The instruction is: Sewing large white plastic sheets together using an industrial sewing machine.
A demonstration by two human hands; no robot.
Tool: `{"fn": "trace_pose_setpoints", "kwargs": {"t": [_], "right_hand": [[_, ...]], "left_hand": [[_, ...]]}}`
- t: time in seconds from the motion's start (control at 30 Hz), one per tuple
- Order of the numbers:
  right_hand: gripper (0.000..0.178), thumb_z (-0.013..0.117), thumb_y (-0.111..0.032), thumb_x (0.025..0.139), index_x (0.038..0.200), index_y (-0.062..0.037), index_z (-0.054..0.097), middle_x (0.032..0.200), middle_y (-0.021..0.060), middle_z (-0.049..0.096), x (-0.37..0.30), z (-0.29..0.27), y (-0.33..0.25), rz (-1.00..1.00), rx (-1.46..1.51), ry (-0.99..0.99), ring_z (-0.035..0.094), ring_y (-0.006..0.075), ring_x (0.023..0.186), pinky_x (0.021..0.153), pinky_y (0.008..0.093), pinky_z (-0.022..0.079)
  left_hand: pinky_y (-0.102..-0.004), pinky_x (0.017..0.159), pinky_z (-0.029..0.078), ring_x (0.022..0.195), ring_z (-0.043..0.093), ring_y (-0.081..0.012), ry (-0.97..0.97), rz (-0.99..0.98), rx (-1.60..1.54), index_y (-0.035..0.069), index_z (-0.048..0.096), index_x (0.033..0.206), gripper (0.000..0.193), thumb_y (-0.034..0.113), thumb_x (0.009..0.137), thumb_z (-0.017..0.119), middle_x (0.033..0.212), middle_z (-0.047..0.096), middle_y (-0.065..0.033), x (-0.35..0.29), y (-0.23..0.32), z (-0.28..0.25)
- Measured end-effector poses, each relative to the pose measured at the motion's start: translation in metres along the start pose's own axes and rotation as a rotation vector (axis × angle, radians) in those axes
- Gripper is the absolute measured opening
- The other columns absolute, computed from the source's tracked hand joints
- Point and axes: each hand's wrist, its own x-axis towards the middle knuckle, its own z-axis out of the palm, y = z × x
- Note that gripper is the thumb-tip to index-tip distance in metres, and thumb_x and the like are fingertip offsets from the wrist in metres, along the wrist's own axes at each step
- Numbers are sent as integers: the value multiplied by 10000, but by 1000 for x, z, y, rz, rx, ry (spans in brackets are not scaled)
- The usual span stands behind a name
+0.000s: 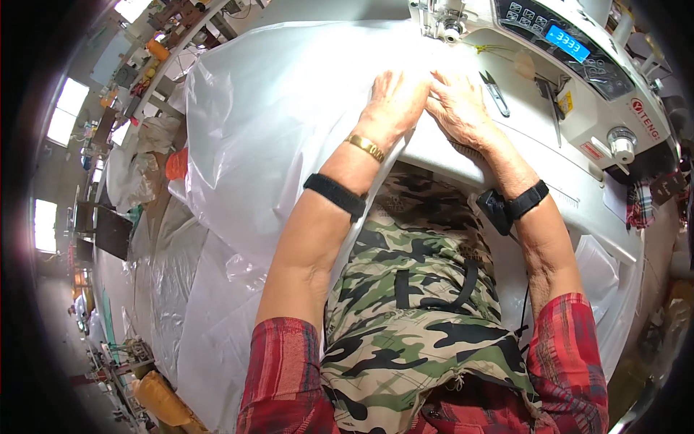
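Observation:
A large glossy white sheet (267, 108), thin and plastic-looking, spreads over the sewing table and hangs off its near left side. My left hand (397, 98) lies palm down on its right part, fingers stretched forward into strong glare. Close beside it, almost touching, my right hand (460, 101) rests flat at the sheet's right edge with fingers extended. Both are just in front of the sewing machine's needle area (450, 32). Glare washes out the fingertips and the sheet beneath them. Thread snips (496, 94) lie right of my right hand.
The sewing machine's body (600, 116) with a lit control panel (567, 43) stands at the upper right. A slim dark tool (551, 108) lies against its base. Yellow thread (491, 49) trails near the needle. More clear plastic sheeting (170, 253) hangs at the left.

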Motion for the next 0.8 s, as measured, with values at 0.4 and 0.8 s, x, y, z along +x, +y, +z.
{"fn": "trace_pose_setpoints", "kwargs": {"t": [0.4, 0.8], "right_hand": [[522, 513, -427, 944, 1281, -29, 523, 1344, 183, 498, 6, -13, -10, 159, 22, -132, 417, 322, 1280, 1088, 490, 256], [204, 617, -174, 848, 983, -24, 588, 834, 115, 637, -32, -21, -44, -206, 148, 255, 631, 310, 775, 647, 390, 508]], "left_hand": [[-416, 882, 496, 1025, 622, -335, 193, 35, -299, -11, 601, 1214, 412, 282, 925, 596, 1125, 646, -210, -49, -2, -29], [-461, 1152, 259, 1306, 463, -291, 55, -167, -204, 55, 508, 1360, 656, 566, 954, 452, 1349, 549, -176, -122, -121, -22]]}}
